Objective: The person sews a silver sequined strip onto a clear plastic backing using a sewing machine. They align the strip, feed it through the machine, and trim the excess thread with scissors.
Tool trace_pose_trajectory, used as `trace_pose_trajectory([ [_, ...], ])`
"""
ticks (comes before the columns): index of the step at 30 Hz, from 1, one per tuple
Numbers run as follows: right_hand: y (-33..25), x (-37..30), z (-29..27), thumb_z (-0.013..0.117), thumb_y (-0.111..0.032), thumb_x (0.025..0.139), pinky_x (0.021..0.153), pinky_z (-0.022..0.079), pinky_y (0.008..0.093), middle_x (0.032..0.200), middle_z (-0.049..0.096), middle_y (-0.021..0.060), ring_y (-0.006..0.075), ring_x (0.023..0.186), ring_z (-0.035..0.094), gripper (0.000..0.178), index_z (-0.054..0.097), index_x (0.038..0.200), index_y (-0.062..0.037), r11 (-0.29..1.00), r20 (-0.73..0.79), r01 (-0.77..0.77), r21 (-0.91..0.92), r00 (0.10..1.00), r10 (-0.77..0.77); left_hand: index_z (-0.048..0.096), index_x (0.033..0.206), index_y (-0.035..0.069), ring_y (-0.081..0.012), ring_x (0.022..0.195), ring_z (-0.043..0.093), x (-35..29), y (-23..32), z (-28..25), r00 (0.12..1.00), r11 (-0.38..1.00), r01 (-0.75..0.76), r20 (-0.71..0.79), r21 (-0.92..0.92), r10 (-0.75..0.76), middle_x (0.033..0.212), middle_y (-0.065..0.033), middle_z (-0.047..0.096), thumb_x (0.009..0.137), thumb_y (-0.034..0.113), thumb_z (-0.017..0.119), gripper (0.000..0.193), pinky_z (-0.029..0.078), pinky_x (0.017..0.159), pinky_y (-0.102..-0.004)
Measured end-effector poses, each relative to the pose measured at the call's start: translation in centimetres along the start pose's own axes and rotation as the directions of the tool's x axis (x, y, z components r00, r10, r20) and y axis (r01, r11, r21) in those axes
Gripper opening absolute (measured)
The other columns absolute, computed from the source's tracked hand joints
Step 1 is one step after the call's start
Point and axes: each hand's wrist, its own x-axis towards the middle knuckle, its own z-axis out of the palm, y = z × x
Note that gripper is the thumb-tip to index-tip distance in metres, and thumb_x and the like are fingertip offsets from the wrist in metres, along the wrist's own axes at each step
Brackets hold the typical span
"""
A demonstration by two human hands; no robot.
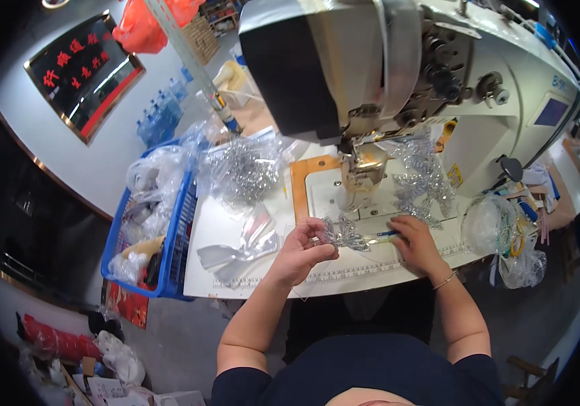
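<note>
My left hand (305,249) pinches the edge of a silver, glittery, butterfly-shaped ornament (345,233) just in front of the sewing machine's needle area (363,177). My right hand (417,245) lies low over the table, its curled fingertips at the end of a thin blue-and-yellow, pen-like tool (382,235). The tool's tip points toward the ornament; its exact kind is too small to tell. Behind my right hand, more silver glittery ornaments (420,177) lie heaped beside the machine. A clear bag of silver glittery pieces (242,169) rests on the table's left part.
A blue plastic basket (181,223) full of clear bags stands against the table's left side. A ruler strip (357,272) runs along the front edge. Empty clear wrapping (235,254) lies front left. Scissors with yellow handles (518,242) and a clear round container (489,223) sit at the right.
</note>
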Motion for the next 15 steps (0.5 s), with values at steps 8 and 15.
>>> trace_pose_trajectory([
  [8,0.4,-1.3,0.2,0.051,-0.006,0.087,0.078,0.046,0.0367,0.096,0.061,0.0135,0.0313,0.089,0.057,0.019,0.058,0.104,-0.0032,0.961,-0.139,-0.117,-0.249,0.987,0.084,0.044,0.110,0.008,-0.0191,0.086,0.062,-2.6,-2.1,0.2,0.968,0.985,-0.171,-0.188,-0.002,0.168,0.102,-0.0069,0.054,0.079,-0.007,0.060,0.038,0.053,0.079,-0.0350],
  [15,-6.7,-2.1,-0.7,0.054,-0.008,0.088,0.065,0.045,0.0337,0.078,0.054,0.0131,0.0289,0.070,0.055,0.024,0.057,0.111,-0.0045,0.968,-0.313,-0.133,0.214,0.929,0.198,0.043,0.111,0.007,-0.0197,0.087,0.061,-3.0,-3.7,1.8,0.888,0.907,-0.369,-0.211,0.203,0.408,0.104,-0.0069,0.052,0.079,-0.010,0.057,0.038,0.053,0.081,-0.0350],
])
